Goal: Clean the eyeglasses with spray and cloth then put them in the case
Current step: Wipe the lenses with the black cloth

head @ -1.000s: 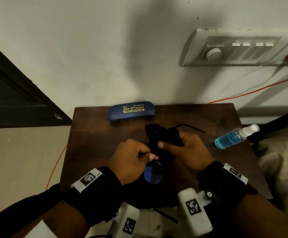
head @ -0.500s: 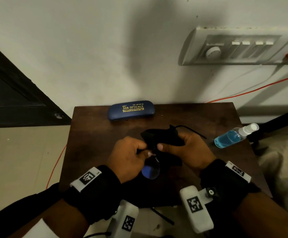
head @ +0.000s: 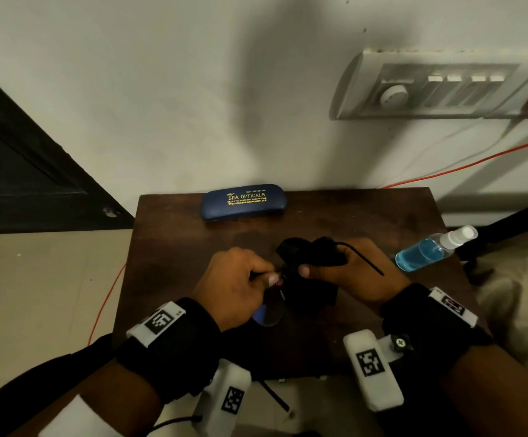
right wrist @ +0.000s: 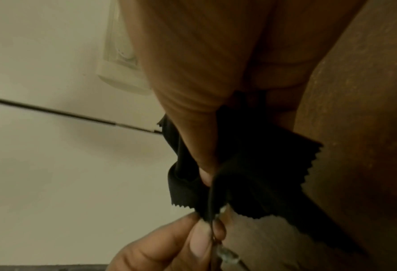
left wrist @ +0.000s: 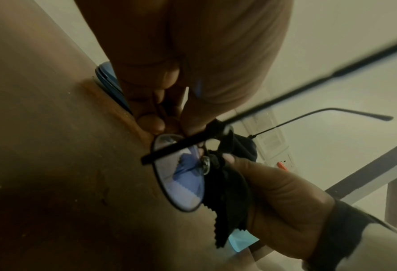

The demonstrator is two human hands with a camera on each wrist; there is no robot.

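Wall switchboard (head: 439, 86), orange cable (head: 464, 165), dark wooden table (head: 177, 247) below.

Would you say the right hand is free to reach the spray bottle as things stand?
Probably not yet: the right hand grips the black cloth round the eyeglasses. The spray bottle lies unobstructed on the table just to its right, so only the cloth hinders it.

A small dark brown wooden table (head: 174, 279) stands against a pale wall. A closed blue glasses case (head: 243, 201) with gold lettering lies flat near the table's back edge, left of the middle. A clear spray bottle (head: 429, 251) of blue liquid with a white cap lies on its side at the right edge, well apart from the case.
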